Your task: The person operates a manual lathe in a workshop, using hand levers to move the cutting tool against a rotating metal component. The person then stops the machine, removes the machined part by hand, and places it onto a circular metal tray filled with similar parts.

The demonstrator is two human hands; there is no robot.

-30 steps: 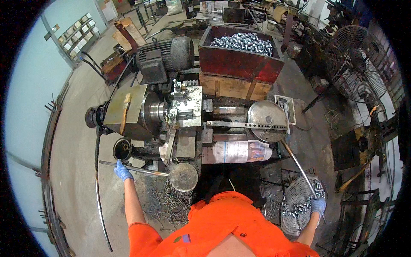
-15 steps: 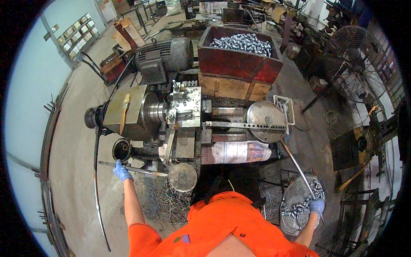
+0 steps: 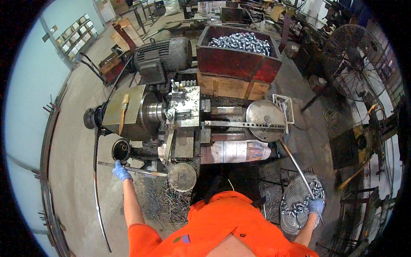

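Note:
My left hand (image 3: 122, 171), in a blue glove, is closed round a metal lever (image 3: 143, 171) that runs to a small round disc (image 3: 183, 177) at the machine's front. My right hand (image 3: 316, 207), also gloved in blue, grips the lower end of a long steel lever (image 3: 296, 165). That lever slopes down from beneath a larger metal disc (image 3: 266, 115), crossed by a perforated bar (image 3: 227, 124). Between the levers lies the lathe-like machine, with a round spindle (image 3: 155, 112) and a bright tool block (image 3: 186, 99). Under my right hand is a perforated basket (image 3: 290, 222) holding small metal parts.
A red bin (image 3: 235, 64) full of shiny metal parts stands on a wooden crate (image 3: 231, 87) behind the machine. A brush (image 3: 123, 115) lies on the headstock cover. Newspaper (image 3: 233, 152) covers the front ledge. A large fan (image 3: 355, 62) stands at right; metal scraps (image 3: 171, 205) litter the floor.

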